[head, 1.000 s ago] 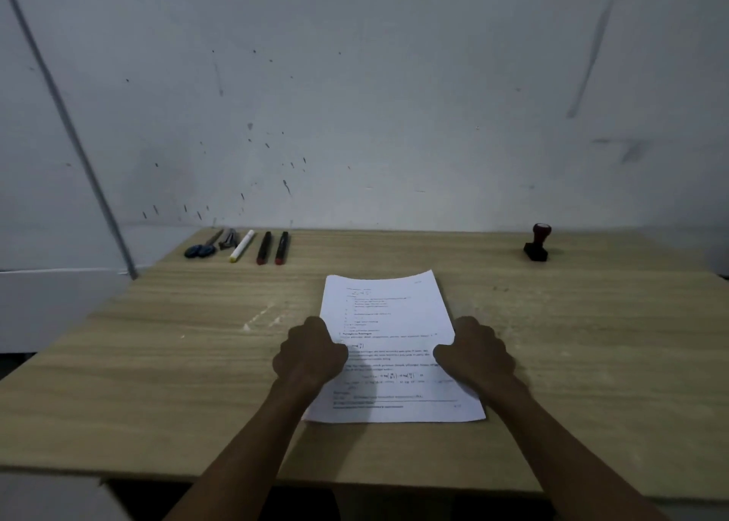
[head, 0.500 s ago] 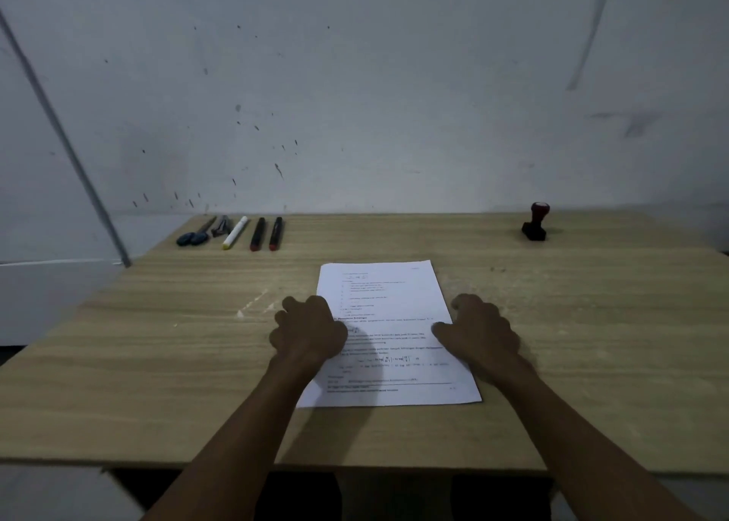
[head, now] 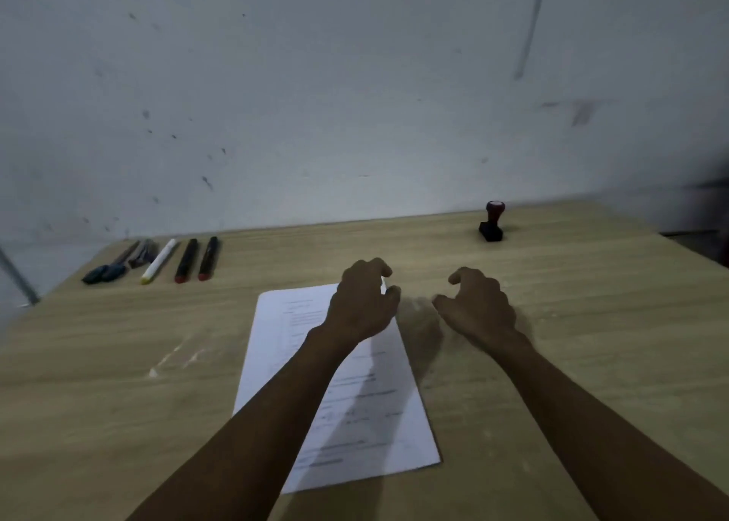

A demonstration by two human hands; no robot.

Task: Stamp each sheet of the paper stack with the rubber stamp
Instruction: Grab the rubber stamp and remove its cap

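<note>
A white printed paper stack (head: 367,414) lies flat on the wooden table (head: 572,362) in front of me. My left hand (head: 363,303) hovers over its far right corner, fingers curled and apart, holding nothing. Just right of the stack, my right hand (head: 475,303) is above bare wood, also loosely open. The rubber stamp (head: 491,222), black base with a red-topped knob, stands upright near the table's far edge, well beyond my right hand.
A row of pens and markers (head: 157,262) lies at the far left of the table, with dark-handled scissors (head: 108,270) beside them. A stained white wall (head: 355,86) backs the table. The table's right edge falls away at far right.
Both hands have lifted off the paper's sides and moved forward, toward the far end of the table. The view has tilted and shifted. The stamp has not moved.
</note>
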